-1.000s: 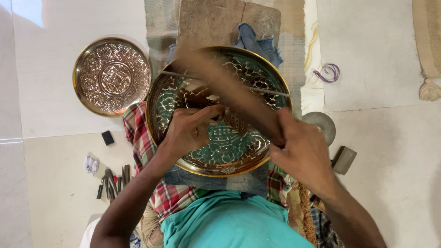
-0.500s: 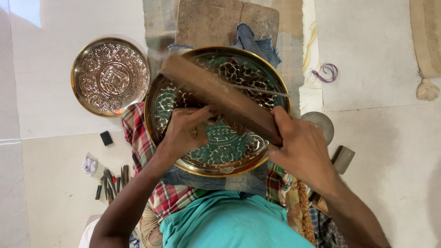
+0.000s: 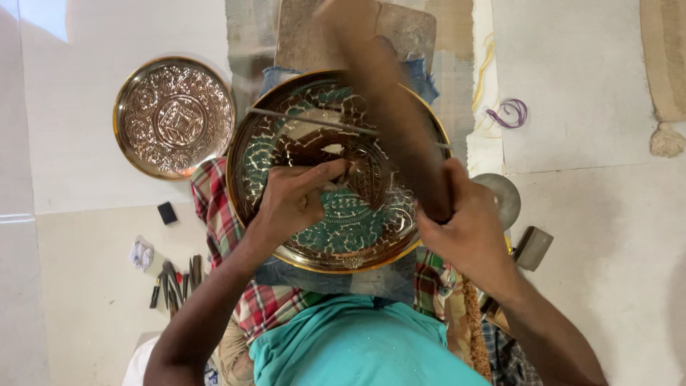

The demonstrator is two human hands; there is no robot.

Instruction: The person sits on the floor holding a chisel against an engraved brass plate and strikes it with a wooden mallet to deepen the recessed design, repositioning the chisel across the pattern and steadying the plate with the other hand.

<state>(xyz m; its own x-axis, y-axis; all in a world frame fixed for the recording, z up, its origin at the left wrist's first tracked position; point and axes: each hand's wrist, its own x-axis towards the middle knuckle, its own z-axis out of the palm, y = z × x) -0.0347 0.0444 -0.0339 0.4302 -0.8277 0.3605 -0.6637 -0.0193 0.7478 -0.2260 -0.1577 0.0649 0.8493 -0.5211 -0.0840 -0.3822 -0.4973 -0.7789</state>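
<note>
The left hand [image 3: 296, 204] pinches a thin metal punch [image 3: 341, 168] upright on the round engraved brass tray [image 3: 336, 171] across the lap, the right hand [image 3: 464, 232] wrapped around the raised brown wooden mallet [image 3: 389, 107], so a square strike should keep the tip planted.

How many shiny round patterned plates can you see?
2. One engraved plate lies on the floor at the left; the bigger plate rests on the person's lap under the left hand.

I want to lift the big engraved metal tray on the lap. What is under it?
Under the large round engraved brass tray, blue denim cloth and a red checked cloth show at its edges. A grey slab lies beyond. What is beneath its centre is hidden.
</note>
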